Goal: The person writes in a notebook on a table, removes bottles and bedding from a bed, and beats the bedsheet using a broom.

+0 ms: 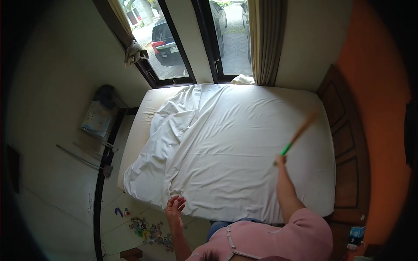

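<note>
My right hand point(281, 161) is closed round the green handle of a hand broom point(300, 130). Its brown bristle bundle is blurred and points up and right over the bed. Beneath it lies a white sheet point(244, 165), fairly smooth on the right and bunched into folds on the left. My left hand point(175, 204) hovers at the near edge of the bed, fingers slightly curled and apart, holding nothing. Whether it touches the sheet I cannot tell. At the far left, a strip of cream mattress point(139, 126) shows beyond the sheet.
A dark wooden headboard point(348, 152) borders the bed on the right. Windows and a tied curtain point(136, 53) are at the far side. Small items point(152, 232) litter the floor at lower left. A chair point(98, 115) and a long-handled tool point(82, 156) stand by the left wall.
</note>
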